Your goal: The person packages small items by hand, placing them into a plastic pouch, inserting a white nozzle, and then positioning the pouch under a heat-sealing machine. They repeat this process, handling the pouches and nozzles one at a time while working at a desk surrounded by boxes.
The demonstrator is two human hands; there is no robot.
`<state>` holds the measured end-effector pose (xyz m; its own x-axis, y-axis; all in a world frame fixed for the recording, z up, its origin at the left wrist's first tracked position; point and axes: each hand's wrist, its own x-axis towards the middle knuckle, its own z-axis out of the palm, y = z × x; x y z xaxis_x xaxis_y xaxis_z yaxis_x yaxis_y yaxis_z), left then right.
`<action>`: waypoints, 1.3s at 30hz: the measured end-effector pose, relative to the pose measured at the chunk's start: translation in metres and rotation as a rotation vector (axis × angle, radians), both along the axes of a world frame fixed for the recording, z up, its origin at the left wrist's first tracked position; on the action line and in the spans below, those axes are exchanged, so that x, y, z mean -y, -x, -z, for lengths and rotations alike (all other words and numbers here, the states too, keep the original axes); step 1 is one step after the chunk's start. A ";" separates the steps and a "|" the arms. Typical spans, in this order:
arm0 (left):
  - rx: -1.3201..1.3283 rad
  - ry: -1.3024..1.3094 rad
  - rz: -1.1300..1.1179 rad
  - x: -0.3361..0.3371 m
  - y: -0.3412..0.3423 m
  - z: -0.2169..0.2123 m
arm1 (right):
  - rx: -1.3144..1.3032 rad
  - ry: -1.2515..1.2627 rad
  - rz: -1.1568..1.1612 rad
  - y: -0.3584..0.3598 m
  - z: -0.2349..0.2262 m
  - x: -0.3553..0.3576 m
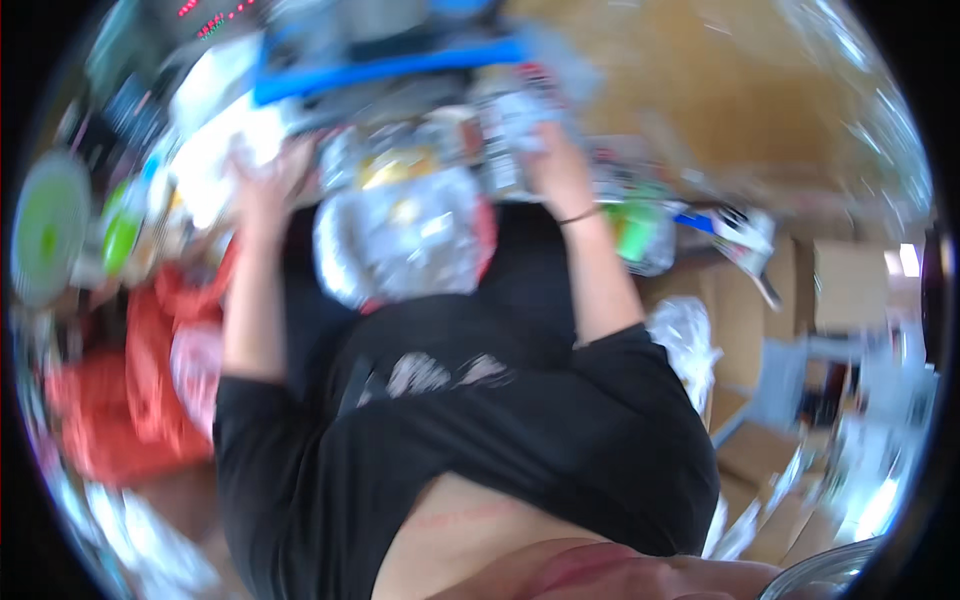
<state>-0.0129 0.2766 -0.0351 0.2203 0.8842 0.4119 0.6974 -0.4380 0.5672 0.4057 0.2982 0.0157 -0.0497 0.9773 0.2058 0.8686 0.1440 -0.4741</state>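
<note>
The whole view is smeared by motion. My left hand (268, 178) reaches forward at the near side of a bright white bag-like thing (225, 150). Its thumb and fingers look spread apart; whether they touch the white thing is unclear. Farther right, my right hand (560, 168), with a dark band at the wrist, is at a pale packet (520, 118) with red marks. Blur hides whether its fingers grip that packet. Between my forearms, at my lap, lies a clear plastic bag (405, 235) with a red edge. Something yellow (400, 165) in clear wrapping sits just beyond it.
A blue-edged tray or frame (390, 72) stands at the far side. Red plastic bags (150, 370) and a round green-and-white thing (50, 228) are at the left. Right of my right arm are a bright green item (635, 228), crumpled clear plastic (685, 345) and cardboard boxes (850, 285).
</note>
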 end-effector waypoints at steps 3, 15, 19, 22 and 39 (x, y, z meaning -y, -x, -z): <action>-0.720 0.028 -0.444 0.012 0.012 0.000 | -0.047 -0.157 -0.210 -0.035 0.007 -0.015; -0.112 0.265 -0.365 0.051 -0.073 -0.056 | -0.222 -0.308 -0.479 -0.057 -0.050 0.045; 0.226 0.289 -0.222 0.079 -0.121 -0.060 | -0.471 -0.443 -0.601 -0.033 -0.070 0.064; 0.277 0.399 -0.023 0.100 -0.166 -0.072 | -0.588 -0.361 -0.553 -0.026 -0.105 0.076; 0.848 0.965 0.352 0.118 -0.192 -0.057 | 0.206 -0.296 -0.396 -0.032 -0.066 0.049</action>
